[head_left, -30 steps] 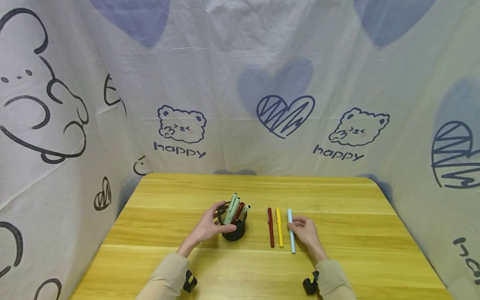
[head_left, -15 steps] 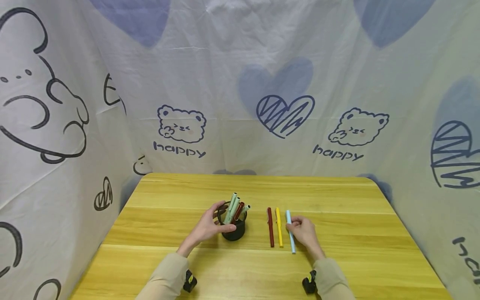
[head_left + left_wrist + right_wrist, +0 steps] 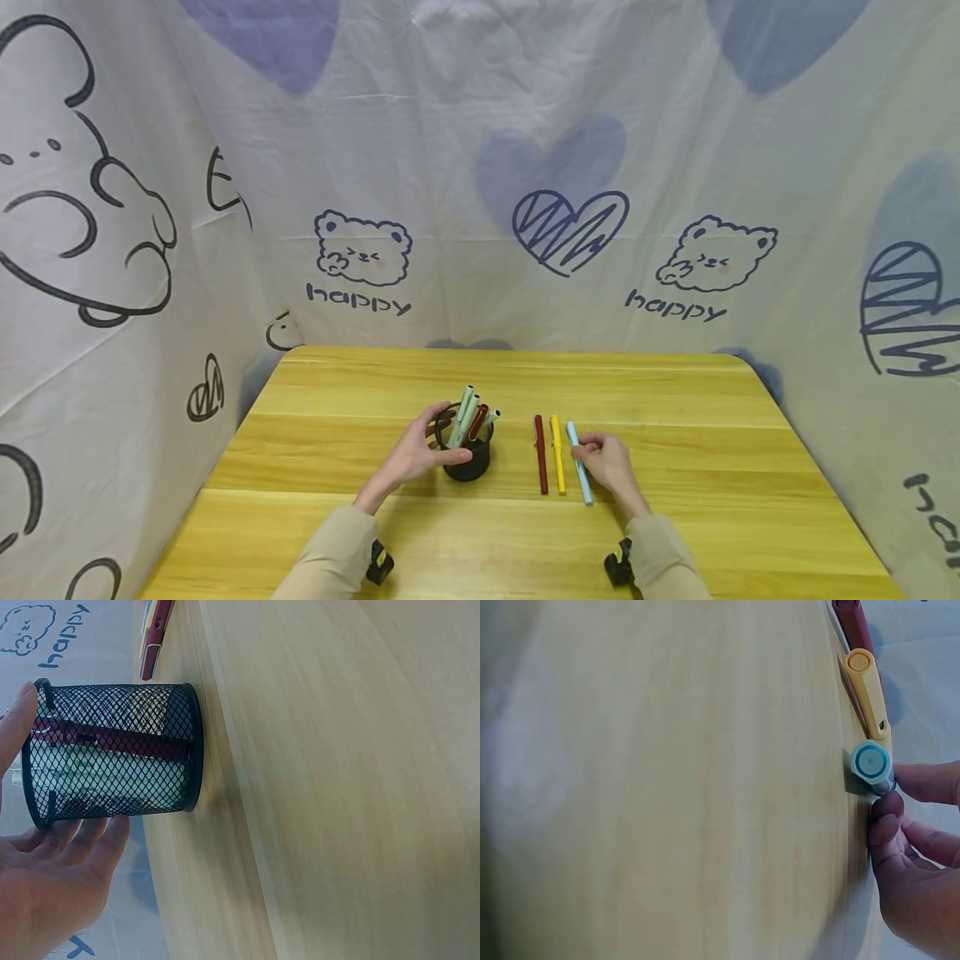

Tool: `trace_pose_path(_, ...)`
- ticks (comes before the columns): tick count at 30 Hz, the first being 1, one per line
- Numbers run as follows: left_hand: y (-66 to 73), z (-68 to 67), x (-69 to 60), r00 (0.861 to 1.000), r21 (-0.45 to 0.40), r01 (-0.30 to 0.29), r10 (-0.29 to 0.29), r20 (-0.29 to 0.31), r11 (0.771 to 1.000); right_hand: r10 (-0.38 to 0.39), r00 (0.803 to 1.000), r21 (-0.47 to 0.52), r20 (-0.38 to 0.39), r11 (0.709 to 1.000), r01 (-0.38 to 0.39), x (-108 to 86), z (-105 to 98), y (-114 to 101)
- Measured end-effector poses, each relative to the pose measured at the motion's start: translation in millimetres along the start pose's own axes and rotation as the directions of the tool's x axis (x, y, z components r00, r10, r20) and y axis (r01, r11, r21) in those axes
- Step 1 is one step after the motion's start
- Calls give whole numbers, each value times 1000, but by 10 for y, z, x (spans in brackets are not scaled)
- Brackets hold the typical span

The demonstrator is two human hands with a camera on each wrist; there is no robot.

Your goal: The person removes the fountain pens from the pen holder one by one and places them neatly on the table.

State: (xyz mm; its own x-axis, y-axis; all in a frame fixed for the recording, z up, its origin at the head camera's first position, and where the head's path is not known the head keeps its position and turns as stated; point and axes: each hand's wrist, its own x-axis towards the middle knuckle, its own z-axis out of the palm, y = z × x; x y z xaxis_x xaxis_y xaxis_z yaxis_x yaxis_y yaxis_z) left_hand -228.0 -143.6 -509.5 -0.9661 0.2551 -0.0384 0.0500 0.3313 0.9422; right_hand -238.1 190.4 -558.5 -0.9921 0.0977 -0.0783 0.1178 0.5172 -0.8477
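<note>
My left hand [image 3: 408, 454] holds a black mesh pen holder [image 3: 469, 464] from its left side, with the thumb and fingers around its upper part. Inside the holder stand several light green pens [image 3: 463, 421] and a dark red pen [image 3: 477, 423]. On the right, my right hand [image 3: 611, 465] pinches a light blue pen [image 3: 582, 482] between thumb and fingers; the pen lies on or just above the table, slightly slanted. Left of it a yellow pen [image 3: 558, 458] and another dark red pen [image 3: 541, 458] lie side by side, roughly parallel.
A wooden table [image 3: 480, 542] with rounded far corners carries everything. White cloth [image 3: 450, 167] printed with bears and hearts hangs behind it and along both sides. A small black device sits at each wrist.
The light blue pen's far end has swung left towards the yellow pen, so it now slants. My right hand has shifted slightly left. The left hand and pen holder stay put.
</note>
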Motion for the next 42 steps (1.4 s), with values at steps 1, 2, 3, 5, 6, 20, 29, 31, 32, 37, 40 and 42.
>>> trace_pose_path(1,0,0,0,1000,-1,0,0,0,1000,-2,1000,-1,1,1000,2,-2,-1,-3)
trace_pose_path(2,-1,0,0,1000,-2,1,-1,0,1000,-2,1000,-2,1,1000,2,-4,-1,-6)
trace_pose_path(3,-1,0,0,1000,-3,1,-1,1,1000,-3,1000,-3,2,1000,3,-5,0,-10)
trace_pose_path(5,-1,-1,0,1000,-3,1,-1,1,1000,-4,1000,-3,0,1000,4,-8,1,-17)
trace_pose_path(6,-2,-1,1,1000,-3,1,-1,1,1000,-4,1000,-3,-1,1000,4,-10,1,-20)
trace_pose_path(20,2,0,5,1000,-2,-2,2,1,1000,-24,998,-48,-50,999,22,13,19,-3)
trace_pose_path(29,-4,1,9,1000,2,-2,2,4,1000,-13,999,-50,-48,999,11,31,25,-6)
trace_pose_path(31,-6,1,11,1000,2,-4,4,4,1000,-10,999,-52,-49,999,8,31,26,-7)
trace_pose_path(32,-6,1,12,1000,2,-5,5,4,1000,-10,999,-52,-49,999,8,30,26,-8)
trace_pose_path(37,-4,0,11,1000,2,-6,6,5,1000,-7,999,-48,-44,999,5,29,29,2)
trace_pose_path(40,-2,0,9,1000,1,-3,3,3,1000,-15,999,-50,-42,999,13,31,30,5)
trace_pose_path(42,-1,0,8,1000,1,-2,2,2,1000,-20,999,-52,-44,998,17,32,31,4)
